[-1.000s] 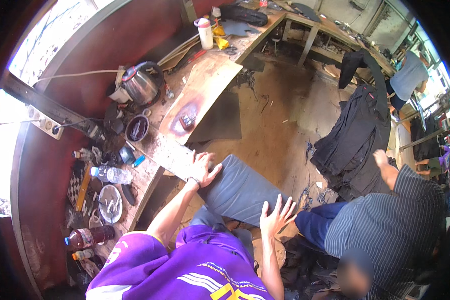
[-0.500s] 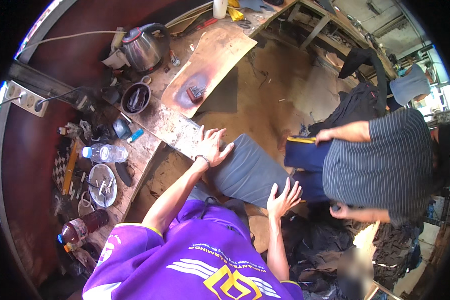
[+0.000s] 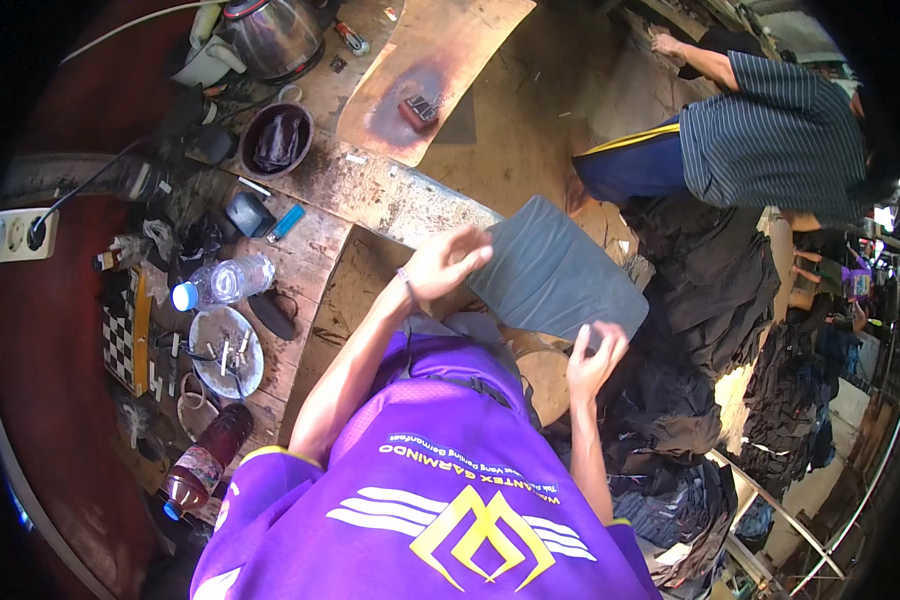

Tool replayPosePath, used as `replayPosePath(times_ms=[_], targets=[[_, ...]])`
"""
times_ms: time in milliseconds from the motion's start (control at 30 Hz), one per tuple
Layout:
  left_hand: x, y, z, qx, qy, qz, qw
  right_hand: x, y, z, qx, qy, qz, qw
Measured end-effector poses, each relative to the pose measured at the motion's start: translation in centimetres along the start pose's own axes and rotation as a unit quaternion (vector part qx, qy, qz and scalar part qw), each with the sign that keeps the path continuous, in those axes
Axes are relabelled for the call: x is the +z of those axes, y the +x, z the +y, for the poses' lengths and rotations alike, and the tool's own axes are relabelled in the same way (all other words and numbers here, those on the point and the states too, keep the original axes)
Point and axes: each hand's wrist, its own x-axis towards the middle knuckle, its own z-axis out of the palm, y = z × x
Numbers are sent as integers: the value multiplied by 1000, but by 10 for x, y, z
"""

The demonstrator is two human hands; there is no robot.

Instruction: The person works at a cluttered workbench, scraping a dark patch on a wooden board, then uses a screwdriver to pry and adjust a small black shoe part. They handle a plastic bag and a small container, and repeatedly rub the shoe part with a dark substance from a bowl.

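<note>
A dark grey, slightly creased flat piece (image 3: 560, 270), roughly rectangular, lies across my lap; whether it is cloth or a padded board I cannot tell. At its left end is my left hand (image 3: 450, 265), fingers stretched and a little blurred, thumb apart. My right hand (image 3: 597, 360) is by the near right corner, its fingers bent and apart from the thumb. Neither hand visibly grips anything. A wooden bench (image 3: 410, 205) stands beyond my left hand, with a dark red-brown iron-like block (image 3: 419, 112) on a scorched board (image 3: 460, 50).
Along the left bench stand a kettle (image 3: 273, 40), a dark bowl (image 3: 274, 140), a water bottle (image 3: 232, 281), an ashtray (image 3: 220, 385) and a red-brown bottle (image 3: 208, 460). Dark garments (image 3: 705, 290) are heaped at right. A person in a striped shirt (image 3: 770, 150) bends beyond them.
My hands have lifted from lying spread on the grey piece, and the right fingers have bent. The other person has moved farther off, one arm reaching away. My view has shifted.
</note>
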Motion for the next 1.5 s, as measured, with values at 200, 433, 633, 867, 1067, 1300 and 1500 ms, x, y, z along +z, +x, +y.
replayPosePath(times_ms=[200, 433, 633, 867, 1067, 1300, 1500], targets=[[-27, -123, -42, -286, 260, -54, 921, -7, -103, 0, 344, 181, -411, 825], [-8, -211, -95, -481, 185, 93, 852, 30, -160, 50, 393, 321, -416, 755], [5, -205, -100, -442, 243, 302, 809, 34, -144, 47, 219, 108, -360, 900], [23, -225, -125, -515, 180, 239, 804, 28, -73, 35, 81, 2, -567, 820], [48, -261, -120, -486, -23, 214, 847, 17, 21, -34, -40, 148, -558, 815], [49, -276, -142, -427, -7, 388, 817, 119, 81, -285, -387, 295, -396, 779], [35, -325, -166, -444, -19, 349, 825, 206, 69, -450, -416, 240, -348, 805]])
